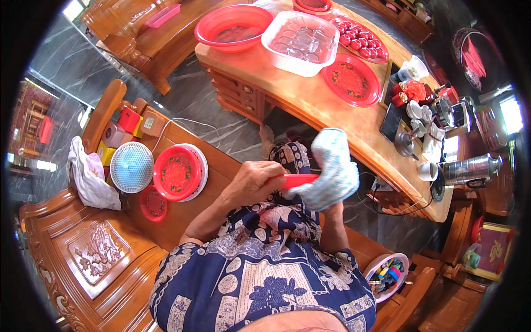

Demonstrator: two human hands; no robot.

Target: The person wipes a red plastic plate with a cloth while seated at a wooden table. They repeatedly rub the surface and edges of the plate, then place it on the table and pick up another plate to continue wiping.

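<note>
My left hand (254, 182) grips one side of a red plastic dish (302, 180), seen nearly edge-on above my lap. A light blue and white checked cloth (336, 174) lies over the other side of the dish. Beneath the cloth is my right hand (333, 208), its fingers mostly covered; it holds the cloth against the dish. The cloth's upper end sticks up near the table edge. How much of the dish the cloth covers cannot be seen.
On the wooden table (290, 93) stand a red basin (234, 25), a white tub of glasses (300, 43), a platter of red lidded cups (363, 39), a red tray (351, 79) and tea ware. Beside me on the bench are red trays (176, 173), a mesh-covered fan (132, 167) and a basket (386, 276).
</note>
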